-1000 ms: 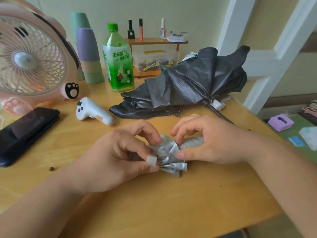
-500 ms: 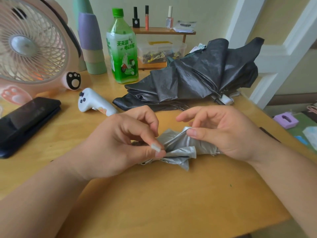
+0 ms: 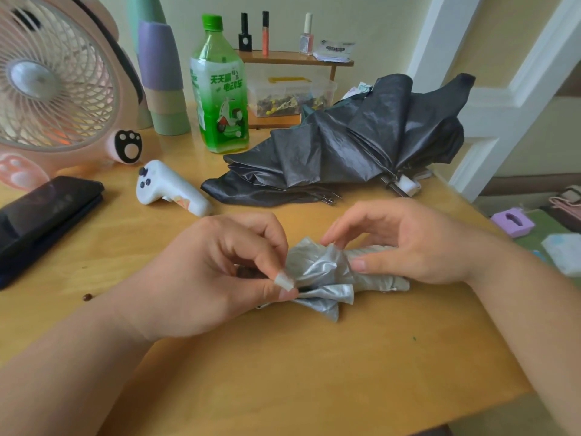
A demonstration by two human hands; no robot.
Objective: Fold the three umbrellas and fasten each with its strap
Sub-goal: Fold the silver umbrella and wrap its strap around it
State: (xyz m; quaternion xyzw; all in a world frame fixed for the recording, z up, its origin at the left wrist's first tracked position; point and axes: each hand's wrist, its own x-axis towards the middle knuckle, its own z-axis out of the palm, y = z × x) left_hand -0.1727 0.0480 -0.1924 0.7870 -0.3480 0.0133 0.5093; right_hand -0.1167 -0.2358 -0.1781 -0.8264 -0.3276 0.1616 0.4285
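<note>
Two umbrellas are lying on the tabletop: the silver umbrella near the centre and the black umbrella half-collapsed at the far right. The left grip is pinching a small white tab against the silver folds. The right grip is curling round the bundle's right end. Farther back, a clear box is holding small dark and yellow bits, and a green bottle is showing green liquid at its base.

The silver umbrella lies crosswise on the wooden table — collapsed, its shiny fabric bunched in loose, crumpled pleats and not wrapped tight. A small white tab shows at its left end. Behind it, apart, the black umbrella sprawls half-folded — canopy slack and creased, rib tips pointing left, its white handle end at the right.
</note>
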